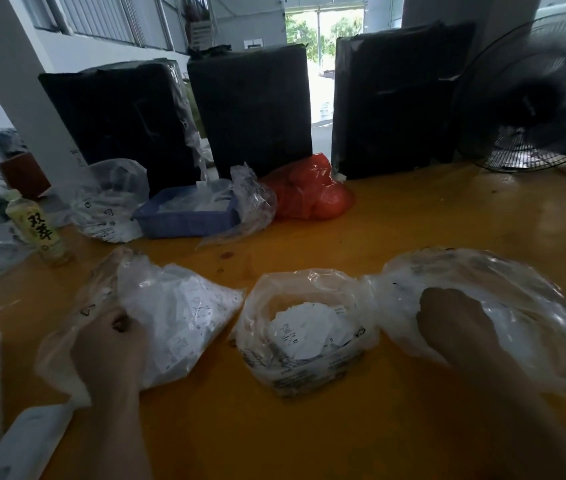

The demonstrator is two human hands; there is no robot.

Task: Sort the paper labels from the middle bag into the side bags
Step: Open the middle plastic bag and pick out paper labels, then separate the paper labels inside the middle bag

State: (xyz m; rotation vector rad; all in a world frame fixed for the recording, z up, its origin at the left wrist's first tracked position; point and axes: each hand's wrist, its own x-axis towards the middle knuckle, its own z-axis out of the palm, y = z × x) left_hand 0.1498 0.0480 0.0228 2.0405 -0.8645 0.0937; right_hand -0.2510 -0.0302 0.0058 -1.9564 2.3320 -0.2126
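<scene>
Clear-plastic middle bag (305, 327) stands open between my hands: left hand (108, 344) grips the left bag (177, 317); right hand (454, 323) reaches into the right bag (503, 306), its grasp hidden from me.

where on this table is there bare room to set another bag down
Bare table lies between the red bag and the fan, and along the near edge below the middle bag. The far left by the blue tray is crowded.

Bare table (309, 427) in front of mid bag (305, 334) & behind it; L bag (177, 317), R bag (482, 306) crowd its sides; basket (184, 216), red bag (309, 192) farther back.
</scene>
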